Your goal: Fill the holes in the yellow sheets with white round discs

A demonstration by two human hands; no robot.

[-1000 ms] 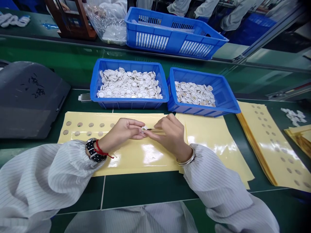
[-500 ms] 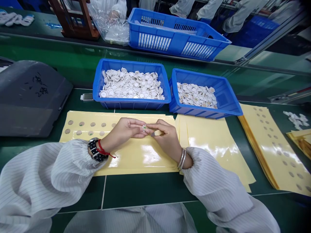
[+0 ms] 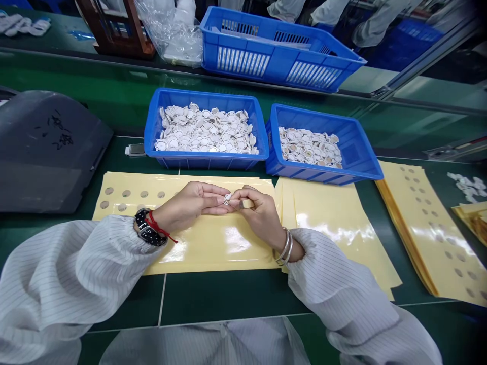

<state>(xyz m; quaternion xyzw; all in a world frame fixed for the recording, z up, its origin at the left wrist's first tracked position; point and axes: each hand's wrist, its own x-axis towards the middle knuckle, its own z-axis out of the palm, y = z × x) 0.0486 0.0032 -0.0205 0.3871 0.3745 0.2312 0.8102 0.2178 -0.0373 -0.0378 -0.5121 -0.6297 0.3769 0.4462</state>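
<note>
My left hand (image 3: 198, 199) pinches a small round white disc (image 3: 227, 199) with a dark ring between thumb and fingers, over the yellow glossy sheet (image 3: 213, 248). Against the disc's right edge are the closed fingertips of my right hand (image 3: 258, 210). A small tool with a beige handle (image 3: 248, 203) shows in the right hand; its tip is hidden by the fingers. Two rows of grey round pieces (image 3: 126, 193) lie on the left part of the sheet, some of them covered by my left hand.
Behind the sheet stand a blue bin (image 3: 207, 159) and a second blue bin (image 3: 327, 175), both holding many white discs. More yellow sheets (image 3: 327, 218) lie to the right, beside a dotted stack (image 3: 426, 223). A grey case (image 3: 49, 152) stands left; a blue basket (image 3: 281, 56) sits on the shelf.
The disc has been turned, so its white ringed face shows instead of a greenish centre. The right fingers have closed in on it, and the tool's grey tip is now out of sight.
</note>
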